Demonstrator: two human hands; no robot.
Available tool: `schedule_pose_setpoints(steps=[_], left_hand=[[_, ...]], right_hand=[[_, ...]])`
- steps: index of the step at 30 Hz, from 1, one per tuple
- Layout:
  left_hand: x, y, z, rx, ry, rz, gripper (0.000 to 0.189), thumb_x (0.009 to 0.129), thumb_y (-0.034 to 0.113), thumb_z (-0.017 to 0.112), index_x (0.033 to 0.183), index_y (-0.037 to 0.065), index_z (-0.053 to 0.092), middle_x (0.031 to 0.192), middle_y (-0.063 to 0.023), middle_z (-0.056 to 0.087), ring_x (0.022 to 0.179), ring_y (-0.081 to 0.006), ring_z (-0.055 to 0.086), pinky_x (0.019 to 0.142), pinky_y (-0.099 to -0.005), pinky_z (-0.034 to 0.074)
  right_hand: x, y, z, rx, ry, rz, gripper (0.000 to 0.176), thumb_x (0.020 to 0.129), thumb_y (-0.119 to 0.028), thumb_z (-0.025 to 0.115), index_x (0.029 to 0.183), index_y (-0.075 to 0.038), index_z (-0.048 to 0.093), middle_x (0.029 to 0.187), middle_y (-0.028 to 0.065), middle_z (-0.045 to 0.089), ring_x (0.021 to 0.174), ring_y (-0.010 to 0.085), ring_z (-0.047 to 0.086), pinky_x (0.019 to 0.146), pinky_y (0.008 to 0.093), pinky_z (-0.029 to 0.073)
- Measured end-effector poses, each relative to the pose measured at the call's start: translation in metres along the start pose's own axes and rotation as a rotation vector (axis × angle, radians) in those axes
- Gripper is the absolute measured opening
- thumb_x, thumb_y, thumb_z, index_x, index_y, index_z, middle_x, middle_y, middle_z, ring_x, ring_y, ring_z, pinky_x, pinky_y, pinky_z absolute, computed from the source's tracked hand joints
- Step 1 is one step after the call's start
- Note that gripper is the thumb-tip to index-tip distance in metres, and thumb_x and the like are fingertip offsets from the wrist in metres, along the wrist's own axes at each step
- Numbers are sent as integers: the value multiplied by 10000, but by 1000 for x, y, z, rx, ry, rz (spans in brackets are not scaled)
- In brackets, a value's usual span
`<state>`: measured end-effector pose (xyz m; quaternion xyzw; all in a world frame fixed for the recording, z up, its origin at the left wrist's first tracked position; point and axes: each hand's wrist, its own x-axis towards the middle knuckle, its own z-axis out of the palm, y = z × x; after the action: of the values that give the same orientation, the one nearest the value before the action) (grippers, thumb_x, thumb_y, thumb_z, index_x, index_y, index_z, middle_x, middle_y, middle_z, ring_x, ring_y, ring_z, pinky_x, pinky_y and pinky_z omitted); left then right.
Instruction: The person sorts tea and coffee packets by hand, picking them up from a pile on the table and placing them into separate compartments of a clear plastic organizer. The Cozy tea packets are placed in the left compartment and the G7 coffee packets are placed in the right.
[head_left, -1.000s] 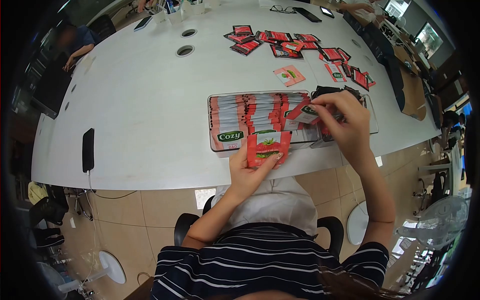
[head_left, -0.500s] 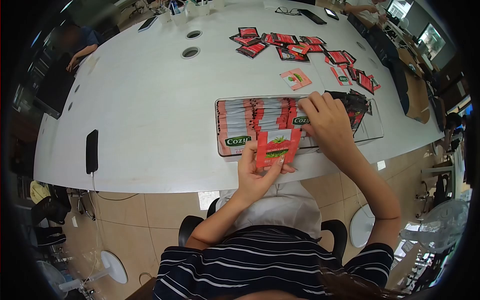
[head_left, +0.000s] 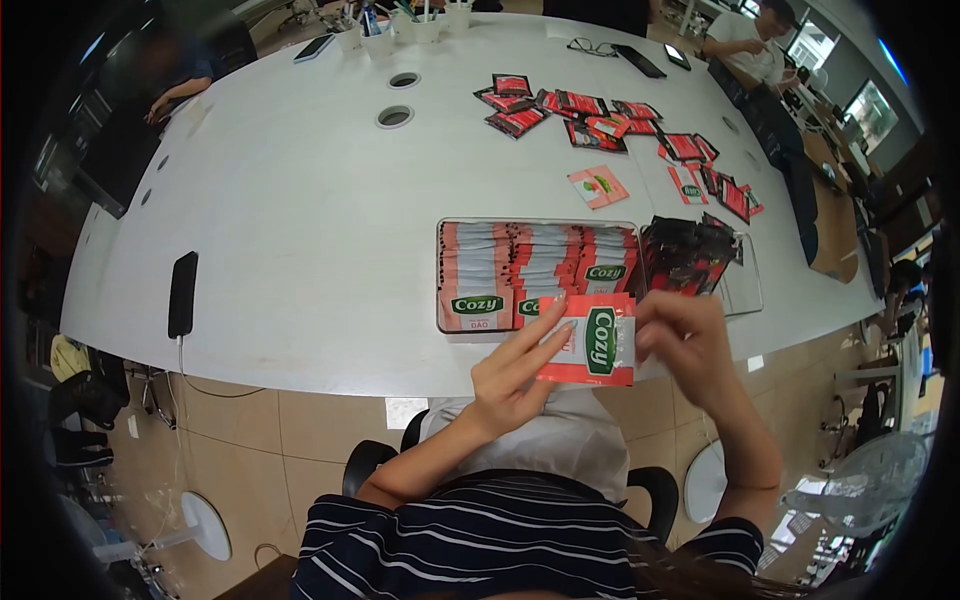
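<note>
A red and white tea sachet (head_left: pixel 602 340) with a green "Cozy" label, turned sideways, is held over the table's front edge. My left hand (head_left: pixel 515 378) grips its left side, fingers stretched across the face and thumb hidden behind. At its right edge, my right hand (head_left: pixel 685 340) has curled, pinched fingers that seem to hold the edge. Just beyond, a clear box (head_left: pixel 440 275) holds packed rows of pink and red Cozy sachets (head_left: pixel 478 275). Beside these rows stand black and red sachets (head_left: pixel 690 255) in a clear container (head_left: pixel 752 285).
Loose black-red sachets (head_left: pixel 585 103) lie scattered farther back, with a pink sachet (head_left: pixel 599 187) nearer. A phone (head_left: pixel 183 295) on a cable lies at left. Cups (head_left: pixel 378 42), glasses (head_left: pixel 592 47) and another phone (head_left: pixel 640 62) stand or lie at the back. A person (head_left: pixel 745 45) sits at far right.
The sachet has turned from its strawberry-picture face to its Cozy-label face. My right hand has come from the box back to the sachet's right edge. The view has shifted slightly.
</note>
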<state>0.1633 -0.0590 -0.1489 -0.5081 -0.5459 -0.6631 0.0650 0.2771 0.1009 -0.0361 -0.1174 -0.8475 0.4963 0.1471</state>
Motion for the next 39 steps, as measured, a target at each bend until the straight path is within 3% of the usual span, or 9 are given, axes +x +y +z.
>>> schedule_pose_setpoints(steps=[4, 8, 10, 16, 20, 21, 25, 32, 39], left_hand=[[0, 2, 5, 28, -53, 5, 436, 735, -60, 608, 1171, -75, 613, 1298, -313, 512, 1221, -393, 526, 1001, -376, 435], [-2, -2, 8, 265, 19, 199, 430, 709, -51, 669, 1135, 6, 659, 1324, -181, 547, 1229, -354, 525, 975, -417, 451], [-5, -2, 4, 340, -53, 140, 399, 730, 7, 680, 1127, 44, 667, 1288, -103, 586, 1222, -301, 535, 1016, -444, 389], [-4, 1, 14, 594, -174, 95, 349, 755, 91, 693, 1104, 91, 681, 1214, -19, 631, 1133, -191, 573, 1036, -381, 296], [-3, 1, 15, 617, -188, 95, 349, 756, 108, 700, 1105, 104, 680, 1208, -9, 633, 1118, -169, 572, 1026, -351, 288], [-2, 1, 15, 620, -186, 103, 363, 749, 107, 707, 1111, 110, 679, 1202, -5, 636, 1105, -167, 574, 1015, -349, 297], [-2, 2, 16, 631, -196, 97, 374, 745, 106, 709, 1117, 112, 676, 1196, 0, 638, 1083, -169, 576, 1003, -347, 309], [-3, 0, 17, 625, -212, 104, 389, 739, 109, 707, 1127, 119, 678, 1199, -3, 637, 1090, -172, 574, 994, -344, 316], [-3, 1, 17, 635, -225, 97, 380, 739, 109, 701, 1118, 121, 684, 1202, -4, 638, 1086, -176, 575, 992, -343, 314]], right_hand=[[4, -6, 7, -321, 63, -130, 199, 766, -105, 764, 817, -9, 597, 633, 51, 540, 557, 129, 496, 505, 251, 379], [17, -3, -7, -463, 262, -297, 209, 739, -45, 753, 863, 1, 591, 756, 92, 576, 668, 207, 536, 578, 298, 430], [23, -5, -12, -684, 349, -393, 229, 706, -43, 751, 873, -6, 598, 800, 86, 588, 770, 239, 550, 641, 320, 446], [34, 23, -4, -915, 125, -425, 261, 656, -110, 762, 868, -49, 622, 1020, 59, 574, 974, 243, 538, 774, 364, 425], [42, 35, 4, -1118, 55, -428, 453, 600, -169, 803, 992, -66, 600, 1149, 100, 530, 1080, 263, 489, 851, 382, 386], [45, 35, 6, -1217, 22, -390, 655, 559, -231, 836, 1124, -79, 541, 1212, 125, 501, 1129, 264, 462, 887, 376, 363], [52, 35, 9, -1214, 98, -402, 836, 491, -248, 860, 1220, -103, 476, 1242, 106, 470, 1131, 256, 464, 899, 371, 360], [52, 37, 11, -1334, 97, -404, 839, 550, -329, 848, 1268, -119, 468, 1164, 94, 518, 1068, 216, 490, 868, 352, 367], [35, 32, 5, -1236, 195, -404, 781, 585, -323, 829, 1267, -115, 510, 1135, 61, 541, 1031, 209, 509, 859, 357, 365]])
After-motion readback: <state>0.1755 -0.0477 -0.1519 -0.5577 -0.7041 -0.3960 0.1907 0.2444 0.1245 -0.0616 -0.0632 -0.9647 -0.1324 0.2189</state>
